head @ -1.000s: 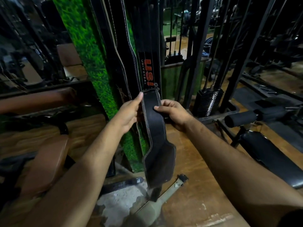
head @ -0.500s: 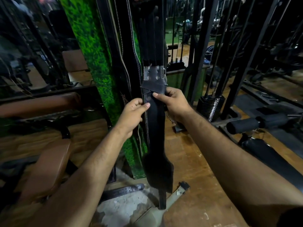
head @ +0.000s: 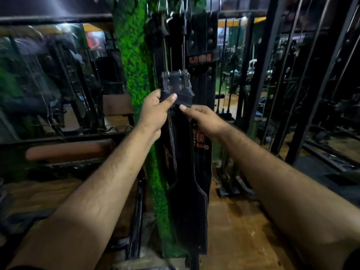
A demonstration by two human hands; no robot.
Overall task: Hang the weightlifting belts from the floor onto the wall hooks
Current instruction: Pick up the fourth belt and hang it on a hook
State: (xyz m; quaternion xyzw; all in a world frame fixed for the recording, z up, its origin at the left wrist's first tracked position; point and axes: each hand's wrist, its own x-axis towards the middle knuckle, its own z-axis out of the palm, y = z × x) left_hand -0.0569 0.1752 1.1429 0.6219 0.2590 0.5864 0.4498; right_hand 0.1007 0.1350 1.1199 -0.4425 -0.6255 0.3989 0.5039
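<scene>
Two bare forearms reach forward from the bottom corners and meet at mid-frame. Left hand [head: 155, 112] grips the upper end of a black leather weightlifting belt [head: 187, 207]: thumb pressed flat on the front face, fingers [head: 163, 95] curled round its left edge. Right hand [head: 204, 118] sits just beside and slightly lower; its thumb tip touches the lower edge of the folded strap at the belt's top, while its remaining fingers go behind the belt, so cannot tell how they lie.

The held belt hangs vertically between the hands, narrow with white stitching under the grip, widening to a broad back pad near the floor. Buckle end [head: 175, 82] stands just above the left thumb, with rivets and stitched strap. Whether it is on a hook: cannot tell.

Directly behind, touching or nearly so, hang other black belts [head: 202, 61], some with red "USI" lettering. They are suspended from metal hooks [head: 184, 6] at the top edge. All are on a pillar clad in green artificial turf [head: 132, 55].

Left of pillar: mirror wall and a brown padded bench [head: 68, 150]. Right and beyond: black gym machine frames [head: 276, 75] over a wooden floor [head: 243, 230].
</scene>
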